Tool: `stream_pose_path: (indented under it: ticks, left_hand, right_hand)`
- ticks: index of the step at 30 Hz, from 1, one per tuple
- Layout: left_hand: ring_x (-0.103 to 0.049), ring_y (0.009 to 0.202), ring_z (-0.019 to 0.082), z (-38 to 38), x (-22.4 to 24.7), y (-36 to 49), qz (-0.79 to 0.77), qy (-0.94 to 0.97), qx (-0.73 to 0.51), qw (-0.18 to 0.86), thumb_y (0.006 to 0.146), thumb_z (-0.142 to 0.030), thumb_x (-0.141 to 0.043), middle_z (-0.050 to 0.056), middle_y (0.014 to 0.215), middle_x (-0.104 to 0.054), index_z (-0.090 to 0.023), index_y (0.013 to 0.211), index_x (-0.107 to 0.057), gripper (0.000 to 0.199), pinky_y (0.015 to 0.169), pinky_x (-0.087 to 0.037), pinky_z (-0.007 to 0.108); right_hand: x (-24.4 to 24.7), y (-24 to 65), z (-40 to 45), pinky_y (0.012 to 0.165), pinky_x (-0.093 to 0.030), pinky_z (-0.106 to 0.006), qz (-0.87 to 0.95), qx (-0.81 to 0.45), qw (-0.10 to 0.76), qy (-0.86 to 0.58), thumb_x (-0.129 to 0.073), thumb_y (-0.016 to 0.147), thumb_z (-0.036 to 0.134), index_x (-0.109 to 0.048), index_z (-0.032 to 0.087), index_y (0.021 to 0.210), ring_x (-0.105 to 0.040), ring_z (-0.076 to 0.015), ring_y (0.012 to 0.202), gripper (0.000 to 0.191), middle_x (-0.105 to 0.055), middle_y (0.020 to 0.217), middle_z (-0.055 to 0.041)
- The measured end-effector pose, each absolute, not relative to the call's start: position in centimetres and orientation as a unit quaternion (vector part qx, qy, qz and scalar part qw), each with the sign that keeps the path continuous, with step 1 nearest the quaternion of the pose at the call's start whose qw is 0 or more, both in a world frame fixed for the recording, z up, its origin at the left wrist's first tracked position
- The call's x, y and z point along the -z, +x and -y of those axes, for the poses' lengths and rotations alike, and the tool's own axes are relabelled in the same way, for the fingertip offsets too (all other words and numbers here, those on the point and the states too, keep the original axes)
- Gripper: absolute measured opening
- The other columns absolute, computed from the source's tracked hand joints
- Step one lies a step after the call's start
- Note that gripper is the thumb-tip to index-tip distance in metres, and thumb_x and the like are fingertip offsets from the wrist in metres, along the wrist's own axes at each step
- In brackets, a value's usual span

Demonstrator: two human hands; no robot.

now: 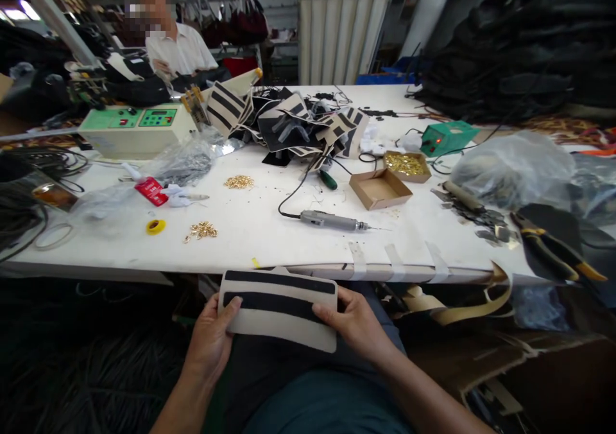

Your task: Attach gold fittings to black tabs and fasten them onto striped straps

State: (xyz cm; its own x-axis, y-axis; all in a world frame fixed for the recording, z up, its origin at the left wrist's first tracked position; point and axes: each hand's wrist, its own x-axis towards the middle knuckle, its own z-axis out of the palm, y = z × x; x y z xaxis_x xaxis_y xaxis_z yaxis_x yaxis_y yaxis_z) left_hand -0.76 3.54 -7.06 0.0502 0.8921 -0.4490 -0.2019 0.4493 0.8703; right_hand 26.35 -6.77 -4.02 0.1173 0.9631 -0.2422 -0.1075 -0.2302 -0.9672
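A beige panel with black stripes [279, 339] is held up in front of my lap, just below the near edge of the white table [269, 248]. My left hand [210, 338] grips its left end, thumb on the striped face. At the right end my right hand [357, 321] pinches it the same way, fingers hidden behind. On the table beyond lies a grey electric screwdriver [330, 220] with a thin bit pointing right. Small gold metal pieces [205, 230] lie in a pile left of it, and another gold pile [239, 182] sits farther back.
A heap of striped panels [289, 122] covers the table's back middle. Two cardboard boxes stand right, an open one [380, 189] and one with gold pieces [407, 164]. Pliers [553, 244], yellow tape [155, 226] and a red bottle [151, 190] lie about. Another person [180, 52] works behind.
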Motion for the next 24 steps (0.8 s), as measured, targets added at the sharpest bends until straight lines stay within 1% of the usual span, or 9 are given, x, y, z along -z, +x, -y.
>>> stream_pose_path:
  ticks: [4, 6, 8, 11, 14, 16, 19, 21, 24]
  left_hand:
    - [-0.070, 0.116, 0.033, -2.5, 8.3, -2.1, -0.631, 0.489, -0.437, 0.414, 0.072, -0.051, -0.087, 0.013, 0.123, -0.072, -0.019, 0.125, -0.066, 0.066, 0.103, -0.058, 0.055]
    - [-0.062, 0.130, 0.037, -2.4, 7.3, -2.6, -0.617, 0.609, -0.432, 0.250, 0.075, -0.044, -0.087, 0.016, 0.138, -0.065, -0.020, 0.140, -0.060, 0.074, 0.112, -0.050, 0.061]
    - [-0.058, 0.135, 0.036, -2.3, 5.7, -2.7, -0.539, 0.711, -0.417, 0.173, 0.081, -0.035, -0.083, 0.016, 0.143, -0.063, -0.023, 0.147, -0.056, 0.073, 0.115, -0.048, 0.060]
    - [-0.070, 0.118, 0.027, -2.5, 3.4, -2.2, -0.416, 0.787, -0.395, 0.227, 0.087, -0.022, -0.078, 0.009, 0.126, -0.074, -0.027, 0.144, -0.059, 0.060, 0.102, -0.060, 0.044]
    - [-0.077, 0.092, 0.019, -3.2, 2.6, -2.1, -0.388, 0.778, -0.384, 0.312, 0.089, -0.015, -0.074, 0.002, 0.101, -0.079, -0.027, 0.116, -0.074, 0.029, 0.082, -0.063, 0.029]
    - [-0.077, 0.085, 0.017, -3.6, 3.0, -2.3, -0.394, 0.753, -0.397, 0.348, 0.092, -0.016, -0.073, 0.001, 0.095, -0.079, -0.024, 0.101, -0.076, 0.013, 0.077, -0.063, 0.026]
    - [-0.079, 0.088, 0.018, -3.7, 4.0, -2.8, -0.400, 0.727, -0.421, 0.367, 0.093, -0.016, -0.073, 0.003, 0.099, -0.081, -0.023, 0.095, -0.077, 0.009, 0.079, -0.064, 0.026]
    - [-0.080, 0.091, 0.018, -3.7, 4.6, -3.0, -0.397, 0.727, -0.436, 0.351, 0.092, -0.015, -0.074, 0.003, 0.100, -0.082, -0.023, 0.095, -0.078, 0.010, 0.083, -0.065, 0.027]
    - [-0.081, 0.089, 0.018, -3.8, 5.0, -3.5, -0.373, 0.745, -0.455, 0.314, 0.092, -0.013, -0.074, 0.003, 0.098, -0.083, -0.024, 0.101, -0.078, 0.015, 0.085, -0.066, 0.027]
  right_hand:
    - [1.7, 25.5, 3.8, 0.075, -0.053, -0.030, 0.558, -0.383, 0.439, -0.591, -0.067, 0.098, 0.032, -0.077, 0.020, 0.090, -0.068, -0.0200, 0.081, 0.018, -0.073, 0.086, -0.0036]
    - [0.8, 25.0, 2.1, 0.073, -0.049, -0.027, 0.671, -0.310, 0.388, -0.551, -0.061, 0.099, 0.020, -0.079, 0.021, 0.095, -0.067, -0.0172, 0.079, 0.018, -0.072, 0.085, -0.0035]
    - [0.1, 23.9, 0.6, 0.072, -0.047, -0.026, 0.761, -0.260, 0.331, -0.494, -0.058, 0.097, 0.011, -0.079, 0.024, 0.109, -0.068, -0.0167, 0.081, 0.027, -0.073, 0.091, -0.0044]
    - [-1.2, 21.7, -1.4, 0.069, -0.046, -0.026, 0.838, -0.218, 0.267, -0.423, -0.059, 0.094, 0.008, -0.078, 0.023, 0.113, -0.068, -0.0173, 0.079, 0.031, -0.074, 0.091, -0.0055]
    - [-3.0, 20.1, -3.4, 0.069, -0.047, -0.025, 0.850, -0.289, 0.228, -0.377, -0.066, 0.097, 0.020, -0.079, 0.025, 0.113, -0.069, -0.0159, 0.078, 0.021, -0.076, 0.091, -0.0039]
    - [-4.0, 19.6, -5.3, 0.070, -0.049, -0.023, 0.814, -0.390, 0.224, -0.369, -0.073, 0.096, 0.034, -0.080, 0.025, 0.111, -0.071, -0.0151, 0.080, 0.019, -0.077, 0.092, -0.0021]
    - [-3.6, 19.0, -9.8, 0.073, -0.052, -0.023, 0.734, -0.456, 0.273, -0.422, -0.071, 0.097, 0.045, -0.081, 0.021, 0.103, -0.072, -0.0157, 0.083, 0.026, -0.079, 0.093, -0.0017]
    - [-1.9, 18.0, -13.6, 0.074, -0.052, -0.024, 0.712, -0.393, 0.301, -0.498, -0.070, 0.096, 0.039, -0.081, 0.021, 0.098, -0.072, -0.0163, 0.084, 0.021, -0.080, 0.095, -0.0020]
    - [1.6, 15.9, -18.7, 0.077, -0.052, -0.027, 0.712, -0.290, 0.254, -0.586, -0.073, 0.091, 0.033, -0.081, 0.023, 0.101, -0.073, -0.0170, 0.084, 0.016, -0.081, 0.096, -0.0013]
